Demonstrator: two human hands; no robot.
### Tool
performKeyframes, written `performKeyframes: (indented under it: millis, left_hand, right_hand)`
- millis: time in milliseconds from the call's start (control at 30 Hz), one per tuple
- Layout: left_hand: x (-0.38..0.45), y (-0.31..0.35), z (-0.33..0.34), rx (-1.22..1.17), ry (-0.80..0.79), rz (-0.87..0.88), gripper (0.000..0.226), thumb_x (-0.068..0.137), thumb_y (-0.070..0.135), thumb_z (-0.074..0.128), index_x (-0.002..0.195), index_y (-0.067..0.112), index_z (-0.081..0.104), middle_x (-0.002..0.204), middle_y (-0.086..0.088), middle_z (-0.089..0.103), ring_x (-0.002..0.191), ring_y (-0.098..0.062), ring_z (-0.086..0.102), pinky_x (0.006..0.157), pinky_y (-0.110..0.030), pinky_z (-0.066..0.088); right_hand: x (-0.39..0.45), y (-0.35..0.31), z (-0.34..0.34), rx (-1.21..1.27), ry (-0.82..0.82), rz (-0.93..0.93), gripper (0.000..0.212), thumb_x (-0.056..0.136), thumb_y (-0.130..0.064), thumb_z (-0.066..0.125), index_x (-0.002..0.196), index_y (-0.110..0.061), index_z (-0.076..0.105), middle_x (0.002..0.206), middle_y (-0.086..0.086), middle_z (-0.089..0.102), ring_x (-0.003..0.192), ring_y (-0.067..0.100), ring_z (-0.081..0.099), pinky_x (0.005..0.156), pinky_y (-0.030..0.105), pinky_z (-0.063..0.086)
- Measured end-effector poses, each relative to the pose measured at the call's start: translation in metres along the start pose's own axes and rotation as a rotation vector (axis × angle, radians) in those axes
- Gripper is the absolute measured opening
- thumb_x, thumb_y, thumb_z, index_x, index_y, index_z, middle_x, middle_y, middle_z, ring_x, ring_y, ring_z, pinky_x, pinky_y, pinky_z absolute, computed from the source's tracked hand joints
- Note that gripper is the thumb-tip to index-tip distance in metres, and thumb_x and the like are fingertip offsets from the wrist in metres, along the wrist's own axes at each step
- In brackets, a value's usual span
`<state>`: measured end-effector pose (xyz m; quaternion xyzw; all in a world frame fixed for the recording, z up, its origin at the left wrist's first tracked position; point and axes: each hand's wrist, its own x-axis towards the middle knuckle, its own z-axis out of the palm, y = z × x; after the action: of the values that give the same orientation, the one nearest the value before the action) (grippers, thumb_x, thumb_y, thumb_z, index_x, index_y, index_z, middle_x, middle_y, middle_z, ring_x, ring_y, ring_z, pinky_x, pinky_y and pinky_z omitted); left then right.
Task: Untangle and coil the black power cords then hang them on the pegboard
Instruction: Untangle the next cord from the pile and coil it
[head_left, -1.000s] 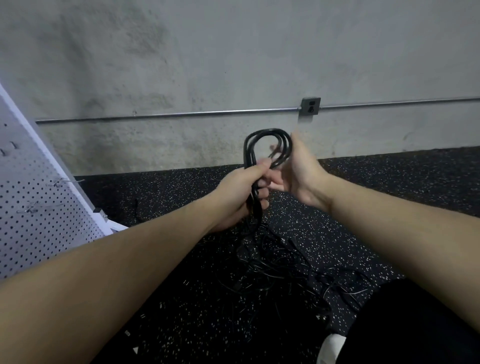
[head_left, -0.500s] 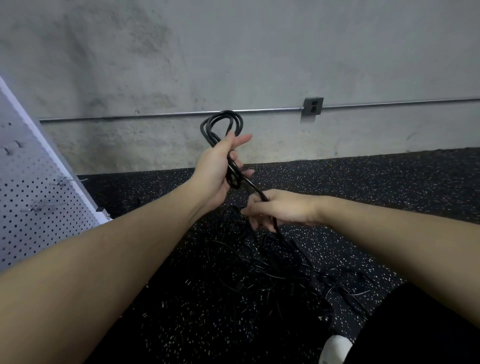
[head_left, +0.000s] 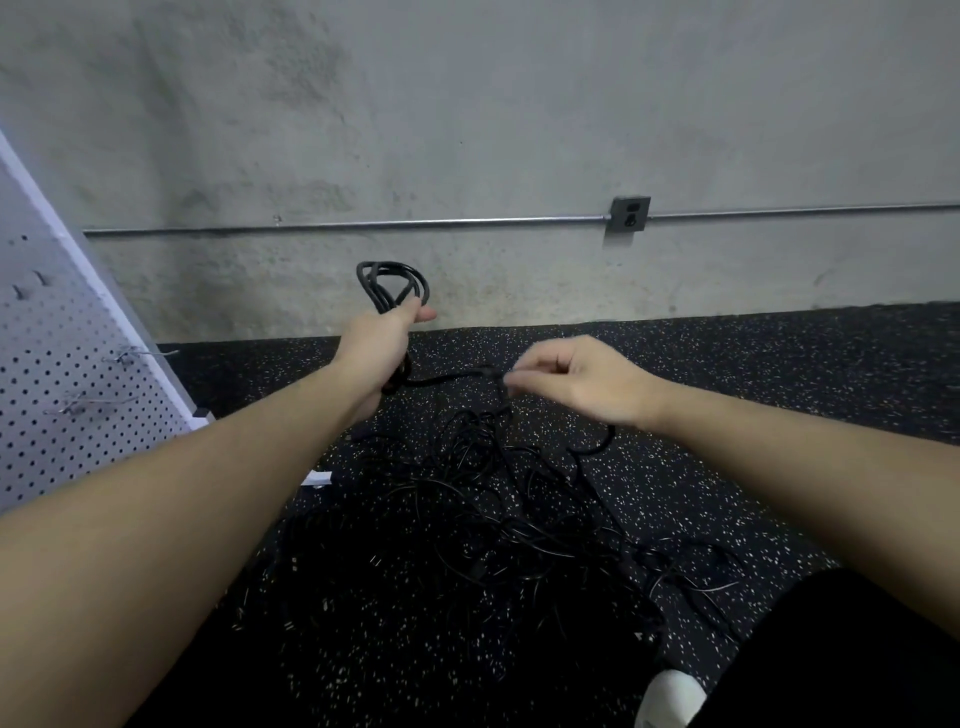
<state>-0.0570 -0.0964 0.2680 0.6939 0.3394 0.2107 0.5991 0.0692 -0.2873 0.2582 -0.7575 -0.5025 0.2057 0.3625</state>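
One coil (head_left: 393, 287), limp and light, gripped in my left hand (head_left: 375, 347) at centre frame; right hand (head_left: 582, 380) pinches its trailing cord (head_left: 441, 378), best held near the plug.

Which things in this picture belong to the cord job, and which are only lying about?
Part of the job:
- coiled cord, gripped by the left hand
- cord's loose end, pinched by the right hand
- tangled cords on the floor
- pegboard with its hooks

Only lying about:
- wall outlet
- metal conduit
- white shoe
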Motion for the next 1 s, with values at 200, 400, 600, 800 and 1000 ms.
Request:
performKeyframes:
  millis: [200,400,600,800,1000]
  left_hand:
    - [-0.009,-0.005,0.012,0.122,-0.19,-0.021,0.039,0.095,0.06,0.058,0.092,0.029,0.081,0.112,-0.005,0.072,0.097,-0.024,0.065,0.089,-0.041,0.053]
    - [-0.027,0.011,0.032,0.158,-0.244,0.079,0.062,0.087,0.079,0.045,0.096,0.028,0.078,0.092,0.008,0.072,0.089,-0.011,0.064,0.087,-0.033,0.048]
    - [-0.024,0.003,0.029,0.28,-0.354,0.19,0.021,0.097,0.036,0.064,0.095,0.022,0.08,0.076,0.019,0.074,0.085,-0.015,0.069,0.083,-0.032,0.049]
    - [-0.025,0.006,0.022,0.276,-0.325,0.145,0.044,0.107,0.046,0.041,0.11,0.028,0.08,0.066,0.02,0.048,0.083,-0.003,0.023,0.099,-0.046,0.047]
    - [-0.024,-0.004,0.029,0.334,-0.475,0.336,0.048,0.108,0.045,0.037,0.102,0.029,0.081,0.075,-0.004,0.05,0.052,-0.001,0.035,0.052,-0.018,0.033]
  right_hand:
    - [0.004,-0.014,0.003,0.054,0.196,-0.034,0.018,0.1,-0.043,0.059,0.088,-0.036,0.071,0.054,-0.019,0.053,0.048,-0.002,0.042,0.055,0.017,0.037]
    - [0.014,-0.015,-0.004,0.133,0.296,0.131,0.049,0.091,-0.058,0.065,0.086,-0.01,0.072,0.05,-0.013,0.04,0.042,0.002,0.031,0.045,0.02,0.024]
    - [0.018,-0.021,-0.012,0.033,0.351,0.258,0.06,0.072,-0.074,0.075,0.06,-0.027,0.041,0.044,-0.014,0.04,0.039,0.004,0.034,0.047,0.026,0.027]
    - [0.005,-0.003,-0.032,0.363,0.11,0.225,0.033,0.091,-0.045,0.07,0.077,-0.021,0.053,0.059,-0.009,0.046,0.053,0.009,0.04,0.052,0.021,0.036]
    - [0.016,-0.006,-0.024,0.665,0.446,0.142,0.027,0.083,-0.036,0.082,0.083,-0.022,0.059,0.076,-0.005,0.071,0.072,0.016,0.066,0.073,0.032,0.05]
